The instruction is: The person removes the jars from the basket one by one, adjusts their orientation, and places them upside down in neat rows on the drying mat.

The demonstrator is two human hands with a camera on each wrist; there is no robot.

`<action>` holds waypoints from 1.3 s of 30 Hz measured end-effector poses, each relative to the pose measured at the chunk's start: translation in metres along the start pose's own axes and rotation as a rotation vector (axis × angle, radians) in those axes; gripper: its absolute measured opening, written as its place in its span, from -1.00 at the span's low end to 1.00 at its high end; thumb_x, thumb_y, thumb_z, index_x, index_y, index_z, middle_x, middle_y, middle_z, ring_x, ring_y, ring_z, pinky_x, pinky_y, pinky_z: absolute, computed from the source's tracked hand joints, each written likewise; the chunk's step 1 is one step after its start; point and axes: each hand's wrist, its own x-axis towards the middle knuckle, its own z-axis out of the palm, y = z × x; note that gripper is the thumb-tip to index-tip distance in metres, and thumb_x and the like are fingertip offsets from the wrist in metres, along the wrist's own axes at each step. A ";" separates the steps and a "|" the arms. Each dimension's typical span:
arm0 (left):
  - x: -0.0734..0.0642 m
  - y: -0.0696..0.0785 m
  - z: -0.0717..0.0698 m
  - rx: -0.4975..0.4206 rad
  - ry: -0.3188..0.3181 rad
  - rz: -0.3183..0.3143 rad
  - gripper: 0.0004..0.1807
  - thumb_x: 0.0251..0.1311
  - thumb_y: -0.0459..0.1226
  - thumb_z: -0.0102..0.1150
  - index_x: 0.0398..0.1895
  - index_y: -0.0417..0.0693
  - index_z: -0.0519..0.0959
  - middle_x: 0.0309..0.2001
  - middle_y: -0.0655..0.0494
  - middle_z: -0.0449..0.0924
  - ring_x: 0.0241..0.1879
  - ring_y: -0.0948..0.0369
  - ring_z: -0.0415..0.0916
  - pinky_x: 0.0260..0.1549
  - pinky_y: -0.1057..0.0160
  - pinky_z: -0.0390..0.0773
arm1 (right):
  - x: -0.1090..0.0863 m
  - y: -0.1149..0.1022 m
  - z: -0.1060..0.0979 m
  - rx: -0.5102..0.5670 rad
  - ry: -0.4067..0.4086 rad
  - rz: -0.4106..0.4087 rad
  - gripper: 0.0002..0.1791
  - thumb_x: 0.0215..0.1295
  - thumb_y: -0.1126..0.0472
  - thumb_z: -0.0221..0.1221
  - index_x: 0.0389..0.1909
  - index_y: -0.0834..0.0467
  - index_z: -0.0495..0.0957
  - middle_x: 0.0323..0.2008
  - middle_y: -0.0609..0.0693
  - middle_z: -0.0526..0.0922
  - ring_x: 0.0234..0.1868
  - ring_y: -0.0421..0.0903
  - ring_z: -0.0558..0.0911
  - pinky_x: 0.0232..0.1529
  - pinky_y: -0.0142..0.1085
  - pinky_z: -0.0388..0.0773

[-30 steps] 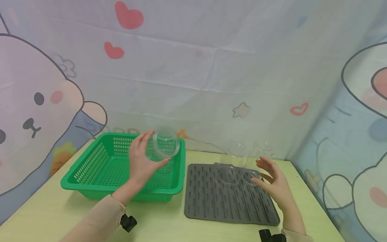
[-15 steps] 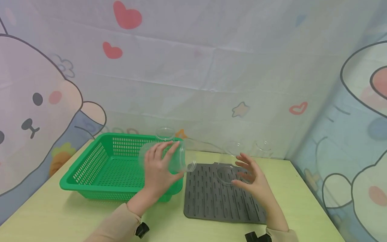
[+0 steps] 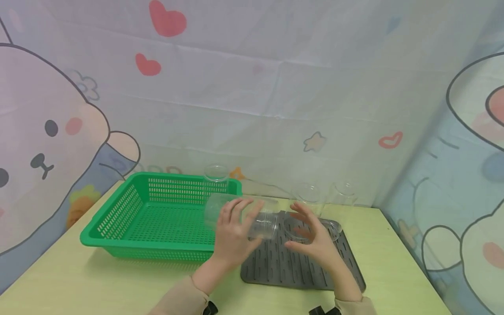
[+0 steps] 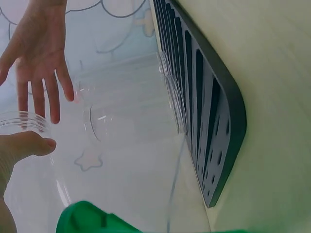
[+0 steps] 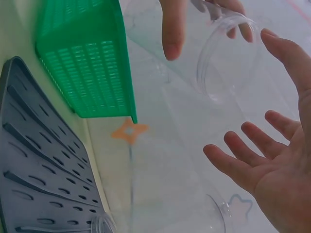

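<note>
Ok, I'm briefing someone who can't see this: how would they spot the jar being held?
Start from the green slotted basket and the gray ridged mat to its right. Near where they come closest, the left hand grips a clear jar. It is held sideways in the air, unlike the clear containers standing on the mat.

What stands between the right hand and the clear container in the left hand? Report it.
Nothing visible: only an open gap separates the right hand from the rimmed end of the clear container that the left hand holds. The upright containers on the gray mat stand farther back.
</note>
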 end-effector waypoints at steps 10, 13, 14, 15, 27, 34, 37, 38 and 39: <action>-0.009 0.018 0.008 0.012 -0.036 0.000 0.04 -0.65 -0.11 0.75 0.19 0.06 0.54 0.12 -0.02 0.45 0.14 -0.02 0.34 0.08 -0.09 0.49 | 0.003 0.003 0.015 0.044 -0.062 0.012 0.04 0.07 0.35 0.41 0.52 0.17 0.01 0.49 0.25 0.06 0.42 0.35 0.20 0.19 0.06 0.49; -0.011 0.020 0.011 0.006 -0.022 0.001 0.00 -0.63 -0.13 0.75 0.17 0.06 0.55 0.11 -0.02 0.45 0.13 -0.01 0.35 0.07 -0.10 0.49 | 0.004 0.004 0.019 0.060 -0.051 0.031 0.05 0.05 0.37 0.41 0.51 0.21 0.01 0.49 0.29 0.04 0.41 0.37 0.18 0.20 0.05 0.51; -0.012 0.021 0.012 0.009 -0.015 0.005 -0.01 -0.62 -0.13 0.75 0.16 0.07 0.56 0.10 -0.02 0.46 0.12 -0.01 0.36 0.06 -0.10 0.49 | 0.004 0.004 0.020 0.066 -0.046 0.041 0.05 0.05 0.37 0.41 0.51 0.21 0.01 0.49 0.29 0.03 0.42 0.38 0.17 0.20 0.04 0.51; -0.012 0.022 0.013 0.015 -0.009 0.012 -0.01 -0.62 -0.12 0.75 0.16 0.07 0.56 0.10 -0.02 0.46 0.12 0.00 0.37 0.06 -0.10 0.50 | 0.004 0.004 0.020 0.070 -0.042 0.051 0.05 0.05 0.37 0.41 0.51 0.21 0.01 0.49 0.29 0.03 0.42 0.38 0.16 0.20 0.02 0.51; -0.012 0.027 0.011 0.058 0.003 0.040 0.01 -0.61 -0.07 0.75 0.17 0.07 0.53 0.13 -0.01 0.43 0.16 -0.01 0.34 0.12 -0.12 0.46 | 0.005 0.002 0.025 0.086 -0.002 0.036 -0.02 0.02 0.42 0.40 0.46 0.23 0.10 0.42 0.28 0.15 0.39 0.34 0.22 0.17 -0.08 0.56; -0.012 0.029 0.008 0.044 0.001 0.036 0.04 -0.61 -0.06 0.75 0.20 0.08 0.49 0.16 0.00 0.41 0.20 -0.02 0.31 0.16 -0.14 0.36 | 0.004 -0.001 0.024 0.073 0.008 0.019 -0.02 0.01 0.41 0.41 0.45 0.22 0.12 0.40 0.28 0.17 0.38 0.35 0.23 0.16 -0.07 0.56; -0.012 0.029 0.007 0.019 -0.013 0.039 0.06 -0.56 0.03 0.71 0.23 0.08 0.45 0.20 0.01 0.39 0.24 -0.03 0.29 0.23 -0.14 0.27 | 0.004 -0.001 0.023 0.058 0.012 0.007 -0.02 0.01 0.41 0.42 0.45 0.24 0.11 0.41 0.30 0.16 0.39 0.36 0.23 0.15 -0.04 0.56; -0.012 0.030 0.006 0.009 -0.023 0.040 0.07 -0.55 0.07 0.70 0.24 0.09 0.44 0.21 0.01 0.38 0.26 -0.04 0.27 0.29 -0.13 0.22 | 0.004 -0.001 0.022 0.053 0.013 0.005 -0.02 0.01 0.41 0.42 0.45 0.24 0.11 0.41 0.30 0.15 0.39 0.36 0.23 0.16 -0.03 0.55; -0.011 0.030 0.006 -0.007 -0.032 0.042 0.10 -0.57 0.10 0.69 0.26 0.08 0.42 0.23 0.01 0.37 0.27 -0.05 0.25 0.36 -0.11 0.14 | 0.004 -0.001 0.022 0.050 0.013 0.005 -0.02 0.01 0.41 0.42 0.45 0.24 0.11 0.42 0.30 0.15 0.39 0.36 0.22 0.16 -0.02 0.55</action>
